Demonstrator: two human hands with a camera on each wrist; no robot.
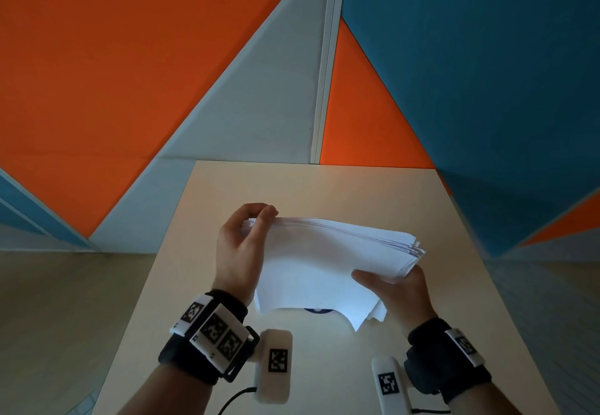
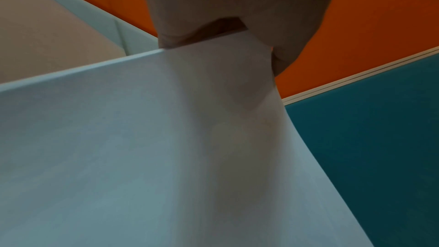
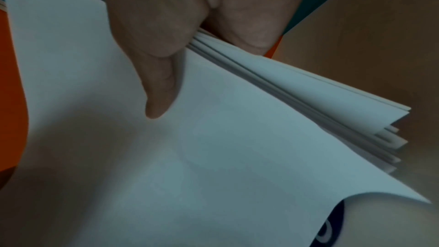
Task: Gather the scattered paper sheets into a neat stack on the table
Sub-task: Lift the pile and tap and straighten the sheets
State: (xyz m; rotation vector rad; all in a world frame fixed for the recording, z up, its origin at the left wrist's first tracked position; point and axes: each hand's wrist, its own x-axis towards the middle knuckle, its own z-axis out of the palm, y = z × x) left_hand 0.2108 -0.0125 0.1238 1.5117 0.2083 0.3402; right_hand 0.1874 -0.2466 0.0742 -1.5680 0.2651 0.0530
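Left hand (image 1: 238, 254) pinches paper stack (image 1: 328, 265) far corner | right hand (image 1: 394, 288) grips right edge | above table (image 1: 227, 187)

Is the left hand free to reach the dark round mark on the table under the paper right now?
Probably not. The left hand grips the paper stack's far left corner, and the right hand holds the other side. The sagging sheets cover most of the dark mark on the table.

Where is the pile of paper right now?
In the head view the pile of paper is held up over the middle of the table. The left hand pinches its far left corner and the right hand holds its right edge.
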